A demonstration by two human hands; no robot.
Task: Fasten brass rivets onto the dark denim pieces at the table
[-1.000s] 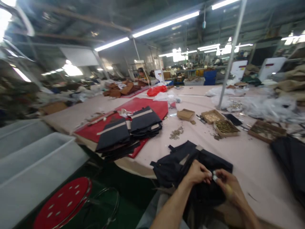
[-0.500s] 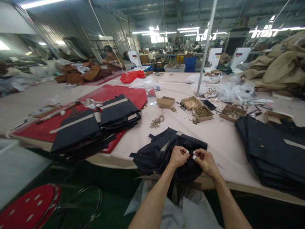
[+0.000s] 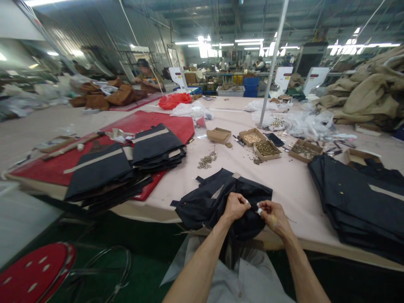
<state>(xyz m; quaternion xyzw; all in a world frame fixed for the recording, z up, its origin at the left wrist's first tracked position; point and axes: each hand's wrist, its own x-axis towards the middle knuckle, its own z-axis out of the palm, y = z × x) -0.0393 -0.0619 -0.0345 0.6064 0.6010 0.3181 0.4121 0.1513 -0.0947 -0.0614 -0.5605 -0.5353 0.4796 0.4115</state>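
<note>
Left hand [image 3: 235,207], right hand [image 3: 274,215] barely shifted; fabric [image 3: 208,202] pinched between fingers [image 3: 246,203].

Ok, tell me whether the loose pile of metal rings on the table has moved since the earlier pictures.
No. The metal rings lie on the near side of the closed cardboard box, same gap as before.

no text legible anywhere — the white signs [image 3: 311,77] stay blurred.
</note>
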